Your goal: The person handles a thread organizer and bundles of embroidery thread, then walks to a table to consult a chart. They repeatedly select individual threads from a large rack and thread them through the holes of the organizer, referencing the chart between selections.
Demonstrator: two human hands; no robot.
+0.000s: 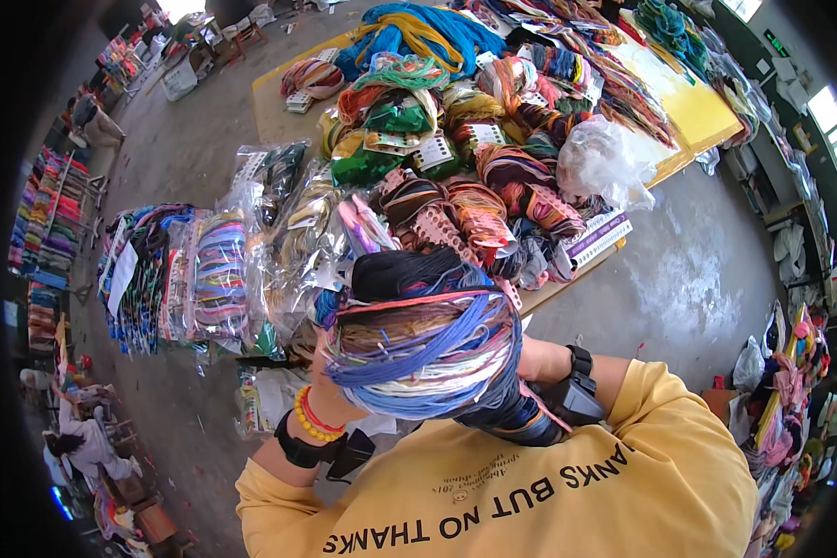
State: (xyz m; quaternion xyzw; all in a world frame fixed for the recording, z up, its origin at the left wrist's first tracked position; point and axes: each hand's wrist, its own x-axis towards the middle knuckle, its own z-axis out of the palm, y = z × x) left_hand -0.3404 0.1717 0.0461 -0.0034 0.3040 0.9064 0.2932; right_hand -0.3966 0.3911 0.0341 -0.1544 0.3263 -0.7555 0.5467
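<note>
A thick bundle of embroidery thread skeins (428,349) in blue, white, brown and black is held up close in front of my chest. My left hand (329,395) grips its left side, and the bundle covers most of the fingers. On the other side my right hand (539,360) holds it too, its fingers also hidden behind the strands. A darker tail of the bundle (521,418) hangs toward my yellow shirt. Just beyond lie twisted brown and orange skeins (479,219) with punched thread cards (434,230) tucked into them.
Heaps of skeins, among them a large blue hank (423,42), cover a yellow-topped table (688,107). Crumpled clear plastic (604,160) sits at its right edge. Bagged threads (220,279) are to the left. Racks of coloured thread (51,214) and other people (93,119) are farther left.
</note>
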